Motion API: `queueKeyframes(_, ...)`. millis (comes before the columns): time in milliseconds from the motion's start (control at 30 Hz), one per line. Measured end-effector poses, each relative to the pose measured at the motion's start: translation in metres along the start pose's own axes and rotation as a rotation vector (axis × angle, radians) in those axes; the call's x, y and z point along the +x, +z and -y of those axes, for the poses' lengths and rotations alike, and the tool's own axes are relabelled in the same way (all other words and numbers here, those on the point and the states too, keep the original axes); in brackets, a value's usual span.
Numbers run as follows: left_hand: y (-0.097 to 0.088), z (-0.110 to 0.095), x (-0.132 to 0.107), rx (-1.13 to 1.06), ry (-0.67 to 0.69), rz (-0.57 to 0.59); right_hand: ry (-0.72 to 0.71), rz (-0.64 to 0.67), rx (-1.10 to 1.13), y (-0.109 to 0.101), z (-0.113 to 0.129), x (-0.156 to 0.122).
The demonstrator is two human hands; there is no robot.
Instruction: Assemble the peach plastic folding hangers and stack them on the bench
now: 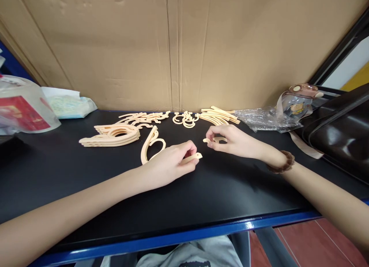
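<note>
My left hand (175, 159) is closed around a cream plastic hanger piece (145, 147), whose curved arm and loop stick out behind the fingers. The piece's flat end with a small hole (197, 156) points right past my fingertips. To its right, my right hand (227, 140) pinches a small curved cream hook (206, 140), partly hidden by the fingers. The two held pieces are apart. Left of my left hand lies a stack of folded cream hangers (123, 141). Behind the hands are loose wavy arms (144, 117), several hooks (188, 122) and a pile of slim strips (220, 115).
A cardboard wall (184, 47) closes off the back of the black table (184, 205). At the left stand a clear plastic container (25, 105) and a wipes pack (69, 105). On the right are clear plastic wrap (256, 119), a bottle (296, 103) and a black bag (343, 132).
</note>
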State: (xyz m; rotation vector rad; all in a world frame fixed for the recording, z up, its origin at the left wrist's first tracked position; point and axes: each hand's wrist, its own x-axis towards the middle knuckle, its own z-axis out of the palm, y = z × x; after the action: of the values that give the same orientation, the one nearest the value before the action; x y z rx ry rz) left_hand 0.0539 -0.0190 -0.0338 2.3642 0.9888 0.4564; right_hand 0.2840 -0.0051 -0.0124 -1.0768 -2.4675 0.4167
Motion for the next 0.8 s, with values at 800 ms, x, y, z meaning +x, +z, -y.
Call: queueKeyframes(800,0.010,-0.007,-0.009,0.283,0.027,-0.192,0.156,0.156,0.729,0.009,0.008,0.001)
